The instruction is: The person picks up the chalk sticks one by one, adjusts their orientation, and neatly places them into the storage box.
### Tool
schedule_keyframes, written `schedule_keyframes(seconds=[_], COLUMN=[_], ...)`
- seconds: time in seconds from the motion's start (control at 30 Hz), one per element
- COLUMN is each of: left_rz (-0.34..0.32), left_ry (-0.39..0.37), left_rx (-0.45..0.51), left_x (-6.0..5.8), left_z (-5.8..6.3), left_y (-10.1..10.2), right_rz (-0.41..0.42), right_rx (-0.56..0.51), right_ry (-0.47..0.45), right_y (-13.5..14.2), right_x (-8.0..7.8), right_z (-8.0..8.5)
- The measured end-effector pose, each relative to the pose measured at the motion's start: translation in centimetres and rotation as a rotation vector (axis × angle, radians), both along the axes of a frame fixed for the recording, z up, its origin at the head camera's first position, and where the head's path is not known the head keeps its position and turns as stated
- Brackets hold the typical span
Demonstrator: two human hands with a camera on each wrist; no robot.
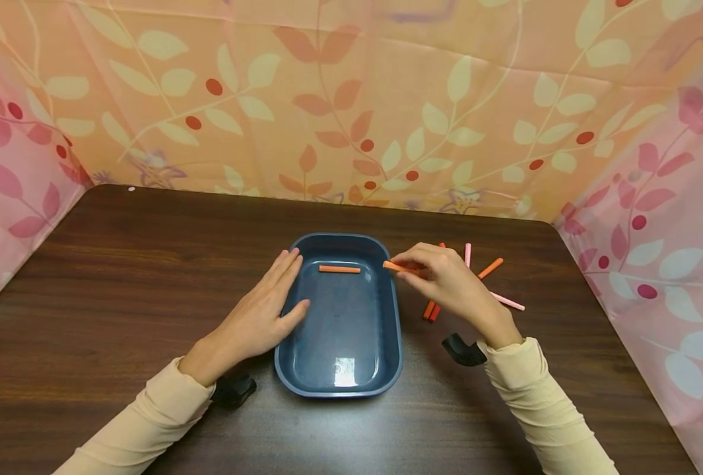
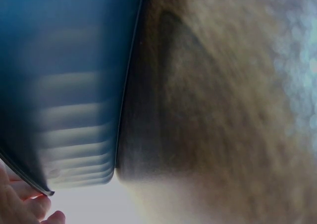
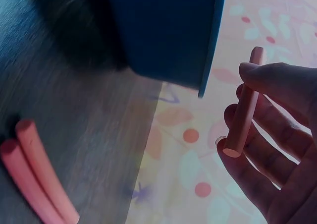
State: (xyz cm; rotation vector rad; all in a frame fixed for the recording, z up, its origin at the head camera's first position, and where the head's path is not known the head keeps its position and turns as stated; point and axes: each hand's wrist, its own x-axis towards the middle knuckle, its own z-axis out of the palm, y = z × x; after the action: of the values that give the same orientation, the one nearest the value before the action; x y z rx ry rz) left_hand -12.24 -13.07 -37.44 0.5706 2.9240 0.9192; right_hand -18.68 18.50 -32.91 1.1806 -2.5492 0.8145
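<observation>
My left hand (image 1: 262,312) rests on the left rim of a dark blue tray (image 1: 397,343), fingers fairly straight, thumb reaching over the inside. Fingertips (image 2: 37,204) show by the rim in the left wrist view. An orange stick (image 1: 340,269), chalk-like, lies crosswise on the tray floor near its far end. Beside the right rim, my right hand (image 1: 446,277) pinches another orange stick (image 3: 242,110) between thumb and fingers, above the table. Under and around that hand lie several loose sticks: a pink one (image 1: 507,301), an orange one (image 1: 491,267) and red-orange ones (image 1: 429,310).
The brown wooden table (image 1: 119,297) backs onto a flowered curtain (image 1: 327,99), with more curtain at both sides. Black wrist mounts sit at the left cuff (image 1: 234,390) and right cuff (image 1: 464,349).
</observation>
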Motion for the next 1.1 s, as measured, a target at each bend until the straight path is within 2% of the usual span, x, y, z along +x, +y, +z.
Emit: schedule_keyframes(seconds=[0.3, 0.6, 1.1], left_rz=[0.001, 0.000, 0.001], left_ry=[0.005, 0.009, 0.004], left_rx=[-0.001, -0.006, -0.018], left_x=[0.0, 0.0, -0.1], left_z=[0.0, 0.0, -0.1], left_y=[0.1, 0.0, 0.0], right_rz=[0.018, 0.078, 0.122], right_rx=[0.016, 0.008, 0.036], right_ry=[-0.042, -0.018, -0.092], right_y=[-1.6, -3.3, -6.2], right_x=[-0.3, -1.1, -1.8], right_z=[0.0, -0.3, -1.6])
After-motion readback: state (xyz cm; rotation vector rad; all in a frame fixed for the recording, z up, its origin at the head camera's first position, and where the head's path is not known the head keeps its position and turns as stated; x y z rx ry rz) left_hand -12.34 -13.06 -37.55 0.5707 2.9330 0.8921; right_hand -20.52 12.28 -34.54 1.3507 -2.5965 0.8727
